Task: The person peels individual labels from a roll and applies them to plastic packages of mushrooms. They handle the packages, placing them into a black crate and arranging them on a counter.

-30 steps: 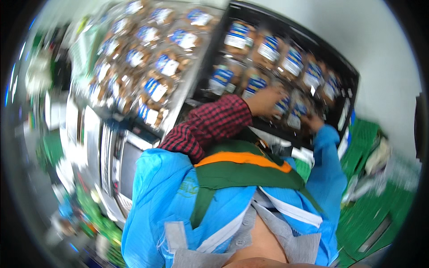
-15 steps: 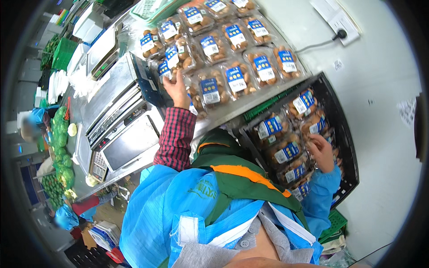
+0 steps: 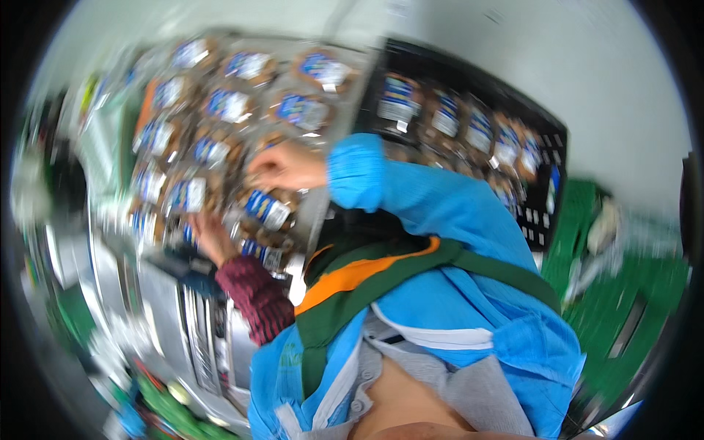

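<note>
On the metal table, clear plastic packs of brown mushrooms with blue-and-white labels lie in rows. My right hand, in a blue sleeve, reaches across to the packs. Its fingers are bent down at a pack partly hidden behind them; motion blur hides whether they grip it. My left hand, in a dark red checked cuff, is at the near edge of the rows. Its fingers look apart and rest against a pack, though they are smeared too.
At the right of the table stands a black crate holding several more mushroom packs. Green plastic crates are stacked beyond it. Weighing scales stand on the left below the packs. A pale wall runs along the far side.
My right hand has left the black crate and swung left to the packs on the table. The whole view has turned, and my left hand remains among the packs.
</note>
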Demonstrator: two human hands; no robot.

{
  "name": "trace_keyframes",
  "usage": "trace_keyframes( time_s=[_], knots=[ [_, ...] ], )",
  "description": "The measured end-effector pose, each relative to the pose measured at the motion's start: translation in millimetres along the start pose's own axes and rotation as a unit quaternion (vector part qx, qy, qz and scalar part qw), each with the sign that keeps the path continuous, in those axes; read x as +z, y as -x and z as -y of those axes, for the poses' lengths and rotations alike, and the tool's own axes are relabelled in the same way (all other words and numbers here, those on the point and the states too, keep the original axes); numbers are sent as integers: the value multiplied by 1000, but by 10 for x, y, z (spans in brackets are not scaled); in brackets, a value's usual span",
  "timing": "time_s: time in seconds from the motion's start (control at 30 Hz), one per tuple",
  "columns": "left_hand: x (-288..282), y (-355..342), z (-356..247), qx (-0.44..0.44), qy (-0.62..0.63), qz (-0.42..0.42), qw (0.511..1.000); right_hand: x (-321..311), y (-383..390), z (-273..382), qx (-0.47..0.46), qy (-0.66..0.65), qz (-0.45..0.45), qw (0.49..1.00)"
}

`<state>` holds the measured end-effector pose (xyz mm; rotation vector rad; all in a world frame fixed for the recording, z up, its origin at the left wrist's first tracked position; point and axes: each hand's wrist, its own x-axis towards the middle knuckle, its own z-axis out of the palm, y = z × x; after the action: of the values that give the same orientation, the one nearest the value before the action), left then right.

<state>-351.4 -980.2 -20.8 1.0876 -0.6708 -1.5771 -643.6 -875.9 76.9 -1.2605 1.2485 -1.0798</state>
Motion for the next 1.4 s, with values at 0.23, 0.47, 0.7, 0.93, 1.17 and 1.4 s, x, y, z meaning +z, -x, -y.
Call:
trace_keyframes(
  time_s=[0.23,0.47,0.7,0.93,1.17,1.4],
  knots=[
    [864,864,-433,33,-158,108,981,-299,829,193,-10,4,-227,974],
    [2410,2257,156,-66,-168,480,859,-896,2394,795,31,-304,-314,899],
    [3360,3591,1155,-165,-213,739,617,-1266,4644,637,50,-134,-573,807],
    [3433,4327,2640,338,-393,785,339,-1530,5978,-317,313,160,-633,689],
    [3365,4268,2707,387,-471,749,260,-1579,5891,-809,479,262,-581,604],
    [3324,4204,2710,345,-485,758,268,-1668,5796,-642,577,306,-509,561]
  ],
)
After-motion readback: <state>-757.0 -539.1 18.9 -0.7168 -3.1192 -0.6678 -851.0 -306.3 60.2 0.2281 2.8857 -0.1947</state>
